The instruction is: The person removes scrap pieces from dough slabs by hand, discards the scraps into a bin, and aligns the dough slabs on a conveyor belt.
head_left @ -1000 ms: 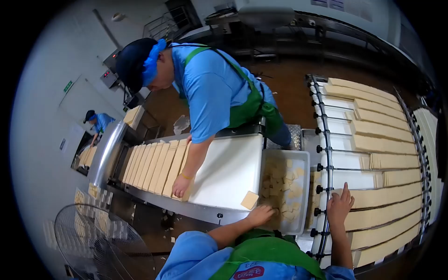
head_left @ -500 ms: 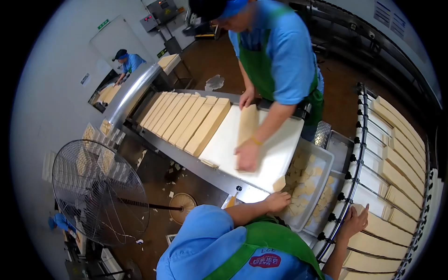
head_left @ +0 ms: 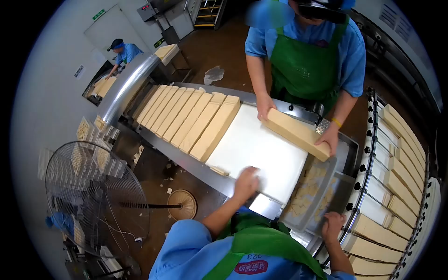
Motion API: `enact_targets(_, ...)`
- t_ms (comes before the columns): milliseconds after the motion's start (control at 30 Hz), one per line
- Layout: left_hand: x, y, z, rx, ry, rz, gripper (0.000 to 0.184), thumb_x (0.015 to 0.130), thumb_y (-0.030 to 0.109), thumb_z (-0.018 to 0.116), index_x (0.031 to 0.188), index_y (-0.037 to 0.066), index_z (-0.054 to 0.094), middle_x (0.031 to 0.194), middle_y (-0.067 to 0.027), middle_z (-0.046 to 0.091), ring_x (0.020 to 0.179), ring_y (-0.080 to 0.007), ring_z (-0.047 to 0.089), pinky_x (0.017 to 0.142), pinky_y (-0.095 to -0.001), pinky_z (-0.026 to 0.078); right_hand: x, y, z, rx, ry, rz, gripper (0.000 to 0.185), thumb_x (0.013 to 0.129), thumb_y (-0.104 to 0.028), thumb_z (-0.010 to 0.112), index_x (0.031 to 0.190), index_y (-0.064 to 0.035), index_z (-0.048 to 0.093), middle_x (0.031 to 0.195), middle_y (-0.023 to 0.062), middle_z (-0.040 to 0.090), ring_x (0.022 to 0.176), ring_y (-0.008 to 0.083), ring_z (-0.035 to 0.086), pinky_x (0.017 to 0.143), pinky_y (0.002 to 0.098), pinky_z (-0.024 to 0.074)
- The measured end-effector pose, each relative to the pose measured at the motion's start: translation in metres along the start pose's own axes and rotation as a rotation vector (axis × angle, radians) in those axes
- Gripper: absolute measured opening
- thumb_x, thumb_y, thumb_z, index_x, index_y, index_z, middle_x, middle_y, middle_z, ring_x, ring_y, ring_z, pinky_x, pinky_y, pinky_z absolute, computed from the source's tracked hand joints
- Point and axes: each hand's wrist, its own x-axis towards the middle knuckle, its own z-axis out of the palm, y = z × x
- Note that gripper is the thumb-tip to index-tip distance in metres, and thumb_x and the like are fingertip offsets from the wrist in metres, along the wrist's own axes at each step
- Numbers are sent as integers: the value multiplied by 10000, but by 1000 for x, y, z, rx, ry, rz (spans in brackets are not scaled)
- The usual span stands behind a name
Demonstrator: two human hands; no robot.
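Note:
My left hand (head_left: 246,183) is over the near edge of the white conveyor belt (head_left: 261,140), its fingers smeared by motion. A short pale strip (head_left: 218,171) lies on the belt's edge to its left. My right hand (head_left: 332,226) has curled fingers, between the scrap tray (head_left: 322,193) and the rail of the right-hand conveyor; whatever it may hold is hidden. Pale dough scraps (head_left: 305,189) lie in the tray. Across the belt, a co-worker's two hands hold a long block of stacked dough sheets (head_left: 298,133) above the belt's end.
Several similar dough blocks (head_left: 217,128) sit in a row on the belt. More lie on the right-hand conveyor (head_left: 378,228), behind a black-knobbed metal rail (head_left: 365,158). A wire-caged fan (head_left: 93,186) stands at left. Another person (head_left: 125,52) works at the back.
My left hand has moved from the tray's edge, where a pale piece was, left over the belt. My right hand has drawn back from the right-hand conveyor. The co-worker has lifted and turned a block.

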Motion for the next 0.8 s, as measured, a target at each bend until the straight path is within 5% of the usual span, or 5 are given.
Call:
enact_targets(200, 26, -150, -76, 564, 167, -510, 736, 769, 285, 707, 1332, -41, 361, 1298, -305, 415, 1224, -458, 375, 1038, -479, 326, 83, -83, 71, 150, -22, -163, 224, 715, -34, 590, 916, -101, 660, 715, 111, 596, 735, 287, 566, 878, 429, 395)
enact_targets(433, 57, -200, -114, 320, -24, -811, 891, 620, 194, 827, 1301, -77, 320, 1238, -307, 362, 1121, -463, 425, 965, -479, 402, 205, -171, 165, 299, -84, -91, 182, 819, -152, 626, 984, -81, 655, 689, 43, 606, 736, 229, 581, 897, 422, 365)
enact_targets(600, 67, -190, -106, 243, -85, -696, 834, 603, 180, 854, 1230, -61, 359, 1171, -294, 404, 1088, -467, 464, 902, -453, 454, 279, -205, 243, 173, -169, -138, 291, 824, -243, 626, 1029, -37, 636, 1097, 131, 584, 1063, 293, 507, 934, 439, 345)
enact_targets(667, 71, -182, -112, 235, -189, -691, 891, 653, 312, 822, 1290, -54, 318, 1213, -295, 404, 1095, -454, 487, 938, -510, 413, 310, -226, 269, 83, -244, -49, 508, 847, -306, 608, 1235, 14, 535, 1315, 193, 446, 1223, 349, 394, 1034, 462, 297)
enact_targets(800, 68, -184, -108, 422, -320, -633, 946, 706, 454, 747, 1353, -49, 273, 1249, -295, 398, 1135, -445, 475, 990, -596, 318, 386, -276, 305, 17, -424, 156, 659, 916, -435, 494, 1449, -91, 315, 1531, 187, 184, 1375, 356, 245, 1102, 470, 232)
